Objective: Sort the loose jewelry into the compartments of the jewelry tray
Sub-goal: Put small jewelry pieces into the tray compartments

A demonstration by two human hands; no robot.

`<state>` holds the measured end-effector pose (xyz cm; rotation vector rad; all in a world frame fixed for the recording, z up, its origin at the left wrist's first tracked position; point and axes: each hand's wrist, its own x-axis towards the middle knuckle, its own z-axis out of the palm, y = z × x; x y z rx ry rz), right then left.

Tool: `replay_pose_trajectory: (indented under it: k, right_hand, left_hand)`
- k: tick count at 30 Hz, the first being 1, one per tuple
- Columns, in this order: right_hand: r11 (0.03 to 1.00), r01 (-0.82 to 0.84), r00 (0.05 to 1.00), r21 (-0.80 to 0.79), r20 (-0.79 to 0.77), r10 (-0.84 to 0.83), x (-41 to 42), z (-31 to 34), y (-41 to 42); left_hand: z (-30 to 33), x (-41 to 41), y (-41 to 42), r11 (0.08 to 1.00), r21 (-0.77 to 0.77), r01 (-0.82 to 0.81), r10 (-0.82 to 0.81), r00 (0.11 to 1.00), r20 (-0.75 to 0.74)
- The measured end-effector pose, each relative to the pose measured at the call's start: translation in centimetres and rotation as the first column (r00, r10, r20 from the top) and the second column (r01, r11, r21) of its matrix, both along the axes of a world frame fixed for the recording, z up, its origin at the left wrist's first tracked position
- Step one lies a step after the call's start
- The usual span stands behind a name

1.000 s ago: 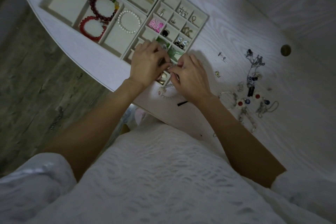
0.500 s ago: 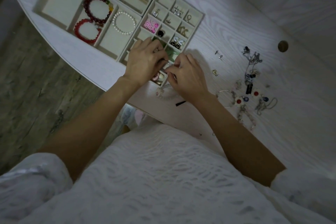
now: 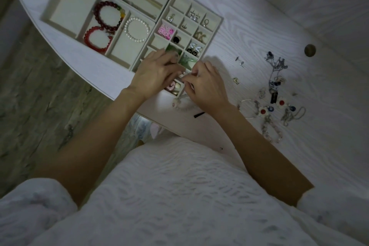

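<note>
I see my left hand [image 3: 154, 75] and right hand [image 3: 205, 84] meeting over the tray [image 3: 216, 26], fingers curled together on something tiny; what, I can't tell. The loose jewelry [image 3: 277, 94] lies at three o'clock: light, tangly, best pinched by its chains. White wood-grain table [image 3: 259, 16], dim room.
</note>
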<state>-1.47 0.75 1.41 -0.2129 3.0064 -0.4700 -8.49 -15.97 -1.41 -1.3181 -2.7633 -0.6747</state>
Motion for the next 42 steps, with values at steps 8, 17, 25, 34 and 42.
replay_pose_trajectory:
  k: [8,17,25,34,42]
  right_hand:
    - [0.998,0.003,1.000,0.065,0.004,-0.003,-0.2,0.4,-0.6]
    - [0.995,-0.015,0.999,0.096,-0.036,0.018,0.4,0.2,-0.4]
    - [0.983,0.181,0.977,-0.022,-0.110,-0.183,2.6,2.0,2.5]
    - [0.851,0.517,0.855,-0.090,0.106,-0.508,4.9,0.1,11.7]
    - [0.910,0.411,0.911,0.057,0.004,-0.412,3.2,-1.2,10.5]
  left_hand:
    - [0.6,2.8,-1.4,0.969,-0.061,-0.238,0.240,0.970,0.033]
    - [1.3,3.2,-0.4,0.961,-0.184,-0.204,0.207,0.978,-0.001]
    - [2.7,4.4,0.5,0.931,-0.214,-0.296,0.307,0.951,0.021]
    - [3.0,7.7,4.5,0.882,-0.230,-0.411,0.425,0.905,0.015]
    - [3.1,7.3,4.3,0.858,-0.201,-0.472,0.485,0.875,0.015]
